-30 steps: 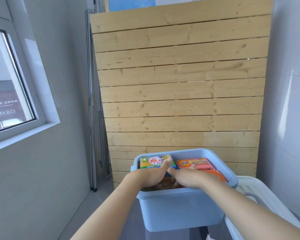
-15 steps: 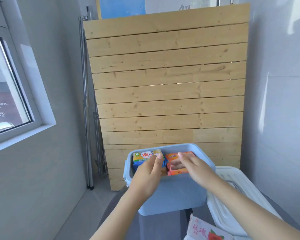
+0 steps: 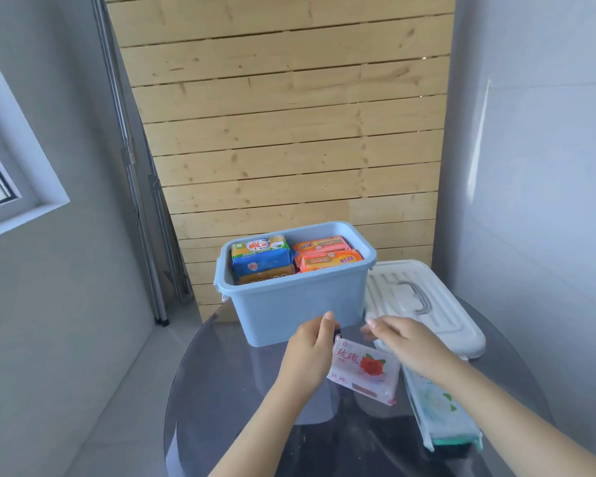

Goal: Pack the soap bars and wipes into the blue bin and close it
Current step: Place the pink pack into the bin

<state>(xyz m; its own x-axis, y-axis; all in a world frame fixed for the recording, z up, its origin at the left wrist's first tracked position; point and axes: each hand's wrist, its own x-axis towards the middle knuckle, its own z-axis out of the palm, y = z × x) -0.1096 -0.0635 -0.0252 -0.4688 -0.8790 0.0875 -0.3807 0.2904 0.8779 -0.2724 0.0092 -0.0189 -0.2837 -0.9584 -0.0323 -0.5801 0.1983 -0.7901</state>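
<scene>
The blue bin (image 3: 300,304) stands open at the far side of the round glass table (image 3: 227,407). Inside it are a blue-and-green soap pack (image 3: 260,258) on the left and orange soap packs (image 3: 327,259) on the right. In front of the bin is a pink wipes pack (image 3: 365,370) with a red rose print. My left hand (image 3: 308,352) grips its left edge. My right hand (image 3: 410,342) hovers over the pack's far right side with fingers apart, holding nothing. A longer green-and-white wipes pack (image 3: 441,414) lies to the right, partly under my right forearm.
The bin's white lid (image 3: 437,304), with a grey handle, lies flat to the right of the bin. A wooden slat panel (image 3: 289,149) leans behind the table. Walls stand close on both sides, with a window (image 3: 0,187) at left.
Both hands have come out of the bin and drawn back toward me to the pink wipes pack. The view has tilted down, bringing the table and the packs into sight.
</scene>
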